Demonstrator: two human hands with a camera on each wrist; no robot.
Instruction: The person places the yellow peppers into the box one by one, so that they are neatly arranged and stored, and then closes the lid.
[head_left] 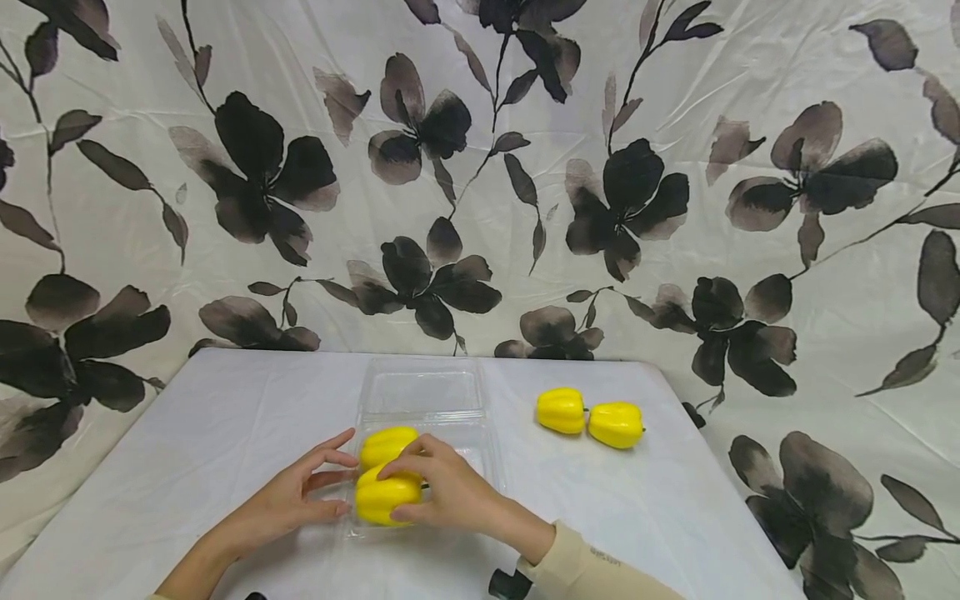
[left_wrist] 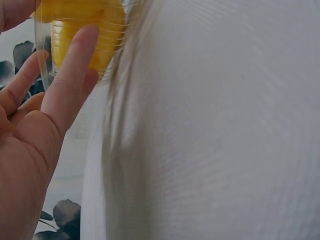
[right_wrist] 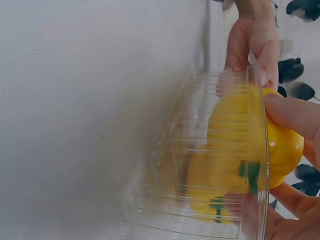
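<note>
A clear plastic clamshell container lies with its lid folded back on the table. Inside its left half are two yellow bell peppers, one farther back and one nearer. My right hand grips the nearer pepper, thumb and fingers curled around its right side. In the right wrist view this pepper rises above the container's rim, its green stem showing through the wall. My left hand is at the container's left side, fingers spread and fairly straight; in the left wrist view its fingers lie against the clear wall.
Two more yellow peppers, one beside the other, lie on the white-covered table at the right. A floral curtain hangs behind the table. A small black object shows beneath the right sleeve.
</note>
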